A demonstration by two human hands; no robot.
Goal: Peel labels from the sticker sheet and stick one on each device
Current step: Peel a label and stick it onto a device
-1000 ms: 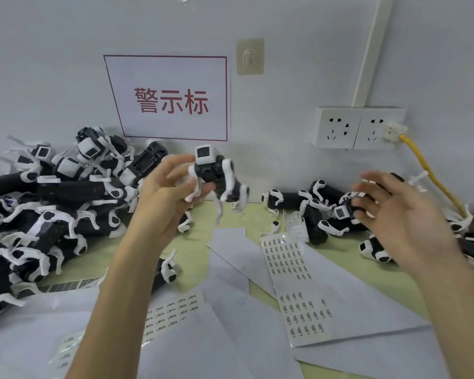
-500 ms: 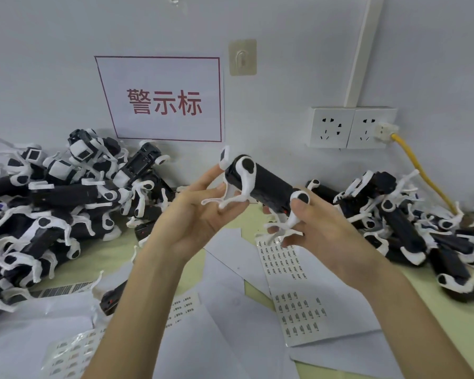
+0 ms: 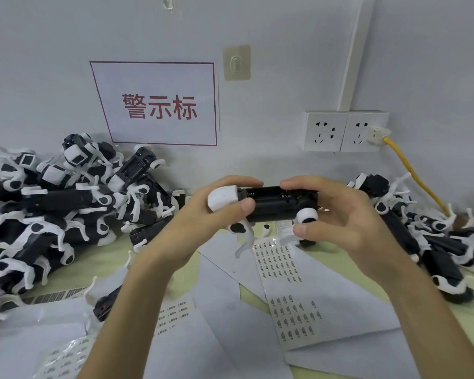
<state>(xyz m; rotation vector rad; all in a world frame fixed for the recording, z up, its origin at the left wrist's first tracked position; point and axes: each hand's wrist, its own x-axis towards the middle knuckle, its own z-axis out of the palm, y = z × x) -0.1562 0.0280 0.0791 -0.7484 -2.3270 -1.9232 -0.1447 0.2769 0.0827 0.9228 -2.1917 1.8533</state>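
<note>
1. We note one device (image 3: 271, 205) held level above the table (image 3: 112, 259), between both hands and in front of the wall. Its black body lies sideways, its white end cap points left, and an open compartment with springs faces up.
2. The left hand (image 3: 200, 217) grasps the capped end, with the fingers curled over the top and the thumb pressed on the front of the body.
3. The right hand (image 3: 348, 222) grasps the other end. Its fingers are curled over the top and its thumb sits low, by a white leg.
4. The sticker sheet (image 3: 293, 296) lies flat on the table just below the hands, among loose white papers. Neither hand touches it. We see rows of small labels with gaps among them, and the print is too small to read.
5. A second label sheet (image 3: 173, 313) lies partly under the left forearm.
6. A left pile of devices (image 3: 52, 209) and a right pile of devices (image 3: 422, 242) flank the hands, both against the wall.
7. On the wall we see a red-bordered sign (image 3: 159, 105), a double socket (image 3: 345, 131) and a yellow cable (image 3: 416, 173) plugged into its right half.
</note>
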